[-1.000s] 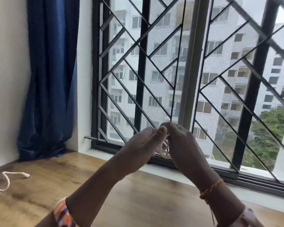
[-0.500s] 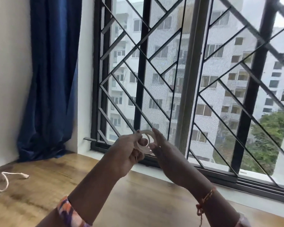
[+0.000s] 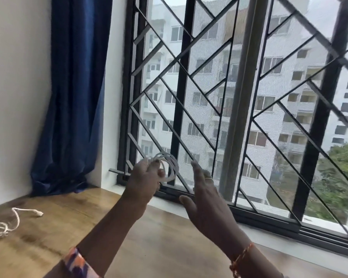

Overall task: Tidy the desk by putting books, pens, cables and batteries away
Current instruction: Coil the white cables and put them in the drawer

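- Two cables are seen above and on the wooden surface, beneath the barred window.
- A loose white cable is laid at the surface's left edge.
- A coiled white cable is gripped by the left hand, raised.
- The right hand is held beside it, fingers straight, grip empty.
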The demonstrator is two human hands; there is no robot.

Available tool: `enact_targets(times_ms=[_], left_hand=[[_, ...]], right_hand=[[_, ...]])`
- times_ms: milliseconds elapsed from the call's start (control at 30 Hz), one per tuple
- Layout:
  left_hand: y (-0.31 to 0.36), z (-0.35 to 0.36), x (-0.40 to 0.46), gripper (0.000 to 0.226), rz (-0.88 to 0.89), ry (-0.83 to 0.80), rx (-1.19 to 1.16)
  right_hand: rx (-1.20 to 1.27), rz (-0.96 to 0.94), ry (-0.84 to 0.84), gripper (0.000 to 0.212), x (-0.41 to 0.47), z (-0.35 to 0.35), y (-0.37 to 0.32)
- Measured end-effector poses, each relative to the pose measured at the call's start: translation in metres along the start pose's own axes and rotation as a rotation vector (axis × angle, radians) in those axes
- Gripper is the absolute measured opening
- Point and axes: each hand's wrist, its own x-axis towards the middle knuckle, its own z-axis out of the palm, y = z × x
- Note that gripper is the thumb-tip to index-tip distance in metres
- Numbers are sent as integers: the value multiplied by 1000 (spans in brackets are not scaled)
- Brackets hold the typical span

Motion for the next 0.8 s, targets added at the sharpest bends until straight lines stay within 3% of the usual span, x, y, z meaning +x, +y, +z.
enact_targets(times_ms=[67, 133, 200, 267, 300, 400, 467, 600, 700, 800], left_hand=[[4, -6, -4, 26, -28, -257, 129], [5, -10, -7, 29, -55, -466, 241], [10, -13, -11, 30, -38, -558, 329], [17, -17, -11, 27, 23, -561, 423], [20, -19, -10, 26, 62, -527, 458], [26, -22, -8, 27, 96, -368, 379], [30, -20, -7, 26, 8, -294, 129], [31, -9, 0, 21, -217, -67, -408], [21, 6, 4, 21, -303, 142, -561], [16, 14, 6, 22, -243, 262, -535]], right_hand=[[8, -60, 52, 94, 8, 0, 4], [-15, -144, 88, 98, 19, -1, 12], [-7, -168, 59, 77, 29, -4, 20], [108, -161, 28, 31, 35, -7, 24], [225, -116, 4, 17, 36, -10, 25], [353, 6, 66, 27, 30, -13, 26], [179, -19, 94, 20, 24, -9, 23], [-60, -80, -142, 16, 4, -9, -9], [-246, -147, -163, 16, -3, -16, -37], [-414, -209, -177, 10, -4, -21, -50]])
